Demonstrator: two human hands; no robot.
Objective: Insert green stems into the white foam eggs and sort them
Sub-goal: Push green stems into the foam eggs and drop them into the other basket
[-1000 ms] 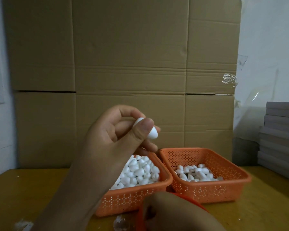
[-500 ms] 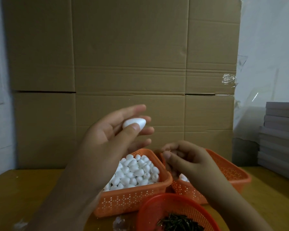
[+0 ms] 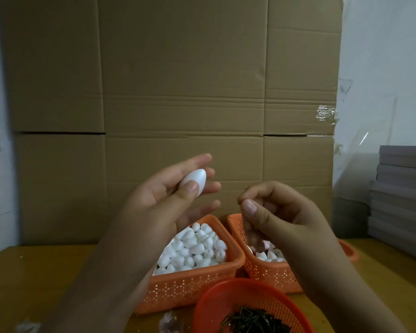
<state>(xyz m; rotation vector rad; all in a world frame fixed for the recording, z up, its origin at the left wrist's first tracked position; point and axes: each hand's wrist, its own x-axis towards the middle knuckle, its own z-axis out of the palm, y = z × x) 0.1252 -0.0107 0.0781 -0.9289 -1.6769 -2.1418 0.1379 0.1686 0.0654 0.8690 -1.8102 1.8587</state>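
Note:
My left hand (image 3: 163, 203) holds one white foam egg (image 3: 195, 180) between thumb and fingers, raised above the baskets, its pointed end facing right. My right hand (image 3: 281, 217) is just to the right of it, thumb and forefinger pinched together on what looks like a thin dark stem tip (image 3: 239, 200). A gap remains between the egg and the right fingertips. Below, a left orange basket (image 3: 192, 284) is full of foam eggs. A right orange basket (image 3: 269, 275) holds fewer. A round red basket (image 3: 216, 301) at the front holds several green stems (image 3: 255, 320).
The baskets stand on a yellowish wooden table (image 3: 34, 284). A tall cardboard wall (image 3: 178, 92) rises behind them. Grey stacked boards (image 3: 404, 195) sit at the right. Small scraps (image 3: 171, 323) lie at the table's front edge.
My right hand rose from the round red basket and moved up beside the left hand. My left hand turned the egg so it lies across the fingertips.

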